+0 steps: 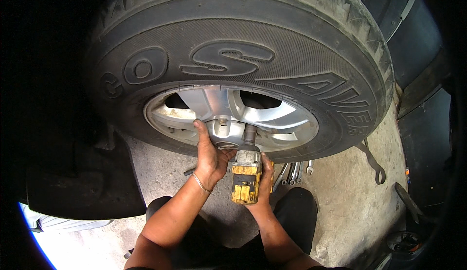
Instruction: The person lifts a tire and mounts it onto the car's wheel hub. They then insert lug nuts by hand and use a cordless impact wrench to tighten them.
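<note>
A large black tyre (185, 27) on a silver alloy wheel (214, 99) fills the upper part of the view. My left hand (210, 158) is at the wheel's silver centre cap (227, 133), thumb along its left side and fingers curled beneath its lower edge. My right hand (265, 180) is wrapped round a yellow and black impact wrench (246, 177), its grip mostly hidden under the tool body. The wrench's dark socket (250, 135) points into the wheel just right of the cap; the nut it may sit on is hidden.
Several combination spanners (293, 172) lie on the concrete floor (350, 197) beyond my right knee. A black strap (375, 165) hangs near the tyre's right side. At left is a dark mudflap (87, 182); dark panels (428, 138) stand at the right.
</note>
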Demonstrator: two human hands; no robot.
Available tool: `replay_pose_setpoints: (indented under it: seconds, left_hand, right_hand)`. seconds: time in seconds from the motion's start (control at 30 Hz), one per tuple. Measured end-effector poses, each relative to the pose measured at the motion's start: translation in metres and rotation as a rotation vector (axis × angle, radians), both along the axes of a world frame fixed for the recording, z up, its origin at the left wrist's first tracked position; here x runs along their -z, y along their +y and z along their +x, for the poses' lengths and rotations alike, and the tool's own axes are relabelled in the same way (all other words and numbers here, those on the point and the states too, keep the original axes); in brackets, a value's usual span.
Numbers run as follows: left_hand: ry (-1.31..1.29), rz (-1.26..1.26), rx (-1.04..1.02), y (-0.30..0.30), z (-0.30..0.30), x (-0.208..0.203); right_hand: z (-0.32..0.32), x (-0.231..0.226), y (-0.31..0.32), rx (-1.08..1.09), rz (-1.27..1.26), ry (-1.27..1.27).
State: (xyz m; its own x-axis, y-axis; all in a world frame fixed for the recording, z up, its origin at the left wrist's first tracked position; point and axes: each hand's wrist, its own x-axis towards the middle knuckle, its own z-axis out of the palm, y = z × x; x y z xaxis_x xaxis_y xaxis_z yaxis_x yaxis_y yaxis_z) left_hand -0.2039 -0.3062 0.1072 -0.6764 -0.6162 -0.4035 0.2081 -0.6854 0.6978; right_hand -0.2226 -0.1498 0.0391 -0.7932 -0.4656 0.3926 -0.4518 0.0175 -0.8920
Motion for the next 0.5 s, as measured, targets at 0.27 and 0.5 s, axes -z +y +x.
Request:
replay_pose_setpoints:
  seconds: [0.27, 0.5]
  left_hand:
    - [0.012, 0.017, 0.048, -0.004, 0.003, -0.001]
    - [0.030, -0.003, 0.012, -0.005, 0.005, 0.006]
  right_hand:
    - [-0.003, -0.017, -0.006, 0.069, 0.037, 0.121]
    - [0.002, -0.005, -0.001, 0.092, 0.173, 0.128]
